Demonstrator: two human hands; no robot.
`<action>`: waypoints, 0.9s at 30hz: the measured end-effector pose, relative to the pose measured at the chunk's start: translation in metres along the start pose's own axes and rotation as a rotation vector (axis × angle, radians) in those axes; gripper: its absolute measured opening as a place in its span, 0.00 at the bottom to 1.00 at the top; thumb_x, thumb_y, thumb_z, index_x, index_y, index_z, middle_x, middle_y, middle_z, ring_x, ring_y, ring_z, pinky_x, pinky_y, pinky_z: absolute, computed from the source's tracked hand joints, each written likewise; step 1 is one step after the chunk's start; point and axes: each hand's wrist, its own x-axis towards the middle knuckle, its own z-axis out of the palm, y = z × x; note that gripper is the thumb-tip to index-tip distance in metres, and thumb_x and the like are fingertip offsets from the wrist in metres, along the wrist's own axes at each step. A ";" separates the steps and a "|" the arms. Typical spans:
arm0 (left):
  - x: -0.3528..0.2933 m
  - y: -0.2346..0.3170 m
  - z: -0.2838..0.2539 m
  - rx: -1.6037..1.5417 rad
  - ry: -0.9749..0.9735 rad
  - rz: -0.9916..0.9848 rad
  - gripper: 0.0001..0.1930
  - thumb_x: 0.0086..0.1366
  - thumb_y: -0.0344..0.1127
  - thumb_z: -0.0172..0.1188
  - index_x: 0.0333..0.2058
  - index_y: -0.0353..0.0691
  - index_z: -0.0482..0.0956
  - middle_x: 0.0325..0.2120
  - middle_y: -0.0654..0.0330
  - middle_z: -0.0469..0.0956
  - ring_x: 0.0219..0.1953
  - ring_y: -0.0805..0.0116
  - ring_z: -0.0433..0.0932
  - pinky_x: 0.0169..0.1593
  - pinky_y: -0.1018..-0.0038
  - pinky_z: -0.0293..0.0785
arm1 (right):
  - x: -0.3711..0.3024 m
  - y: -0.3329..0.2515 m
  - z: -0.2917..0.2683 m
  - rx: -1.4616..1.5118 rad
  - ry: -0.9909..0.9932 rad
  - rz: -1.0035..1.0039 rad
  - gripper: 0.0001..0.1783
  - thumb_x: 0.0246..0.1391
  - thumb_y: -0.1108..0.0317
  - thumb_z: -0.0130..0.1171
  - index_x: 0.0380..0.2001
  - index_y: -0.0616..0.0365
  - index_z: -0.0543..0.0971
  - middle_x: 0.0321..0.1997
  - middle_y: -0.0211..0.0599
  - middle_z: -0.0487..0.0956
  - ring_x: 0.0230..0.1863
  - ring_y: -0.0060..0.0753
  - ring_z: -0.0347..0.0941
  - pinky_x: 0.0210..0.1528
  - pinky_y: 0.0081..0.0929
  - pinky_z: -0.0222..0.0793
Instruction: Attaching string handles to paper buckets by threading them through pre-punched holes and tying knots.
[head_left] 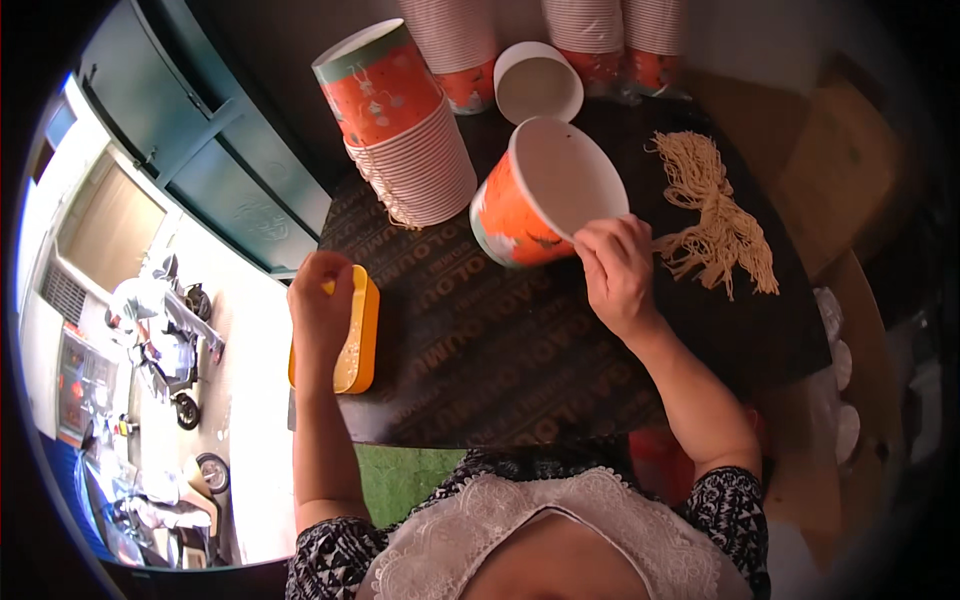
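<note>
An orange, printed paper bucket tilts over the dark table, its white inside turned toward the upper right. My right hand pinches its rim at the near right side. Over on the left, my left hand is at a yellow oblong container with small pale bits inside. Its fingers curl together above the opening; whatever they hold, if anything, is hidden. Right of the bucket lies a bundle of beige cords. Behind my left hand rises a tall stack of matching paper buckets, with cord ends hanging down its side.
Another white-lined bucket lies on its side at the back. Wrapped bucket stacks stand along the far edge. Cardboard rises beyond the table's right edge. At left, green doors open onto a street with motorbikes and a person.
</note>
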 end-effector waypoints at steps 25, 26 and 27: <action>-0.007 -0.027 -0.036 0.277 -0.181 0.014 0.18 0.59 0.21 0.54 0.49 0.35 0.70 0.47 0.51 0.70 0.40 0.58 0.76 0.43 0.67 0.74 | -0.007 0.023 -0.090 -0.096 -0.065 0.200 0.08 0.46 0.79 0.61 0.32 0.60 0.75 0.33 0.39 0.74 0.38 0.43 0.72 0.41 0.34 0.68; -0.008 -0.014 -0.034 0.219 -0.165 -0.002 0.16 0.59 0.21 0.55 0.47 0.35 0.71 0.46 0.52 0.71 0.39 0.60 0.76 0.42 0.69 0.74 | -0.018 0.037 -0.105 -0.128 -0.080 0.254 0.05 0.49 0.78 0.59 0.31 0.60 0.75 0.31 0.39 0.74 0.36 0.43 0.72 0.40 0.34 0.68; -0.009 -0.006 -0.032 0.182 -0.140 0.030 0.13 0.60 0.22 0.54 0.44 0.35 0.72 0.45 0.54 0.72 0.40 0.62 0.76 0.41 0.71 0.74 | -0.027 0.049 -0.123 -0.168 -0.116 0.335 0.03 0.50 0.77 0.58 0.30 0.60 0.75 0.30 0.40 0.74 0.34 0.43 0.73 0.38 0.33 0.68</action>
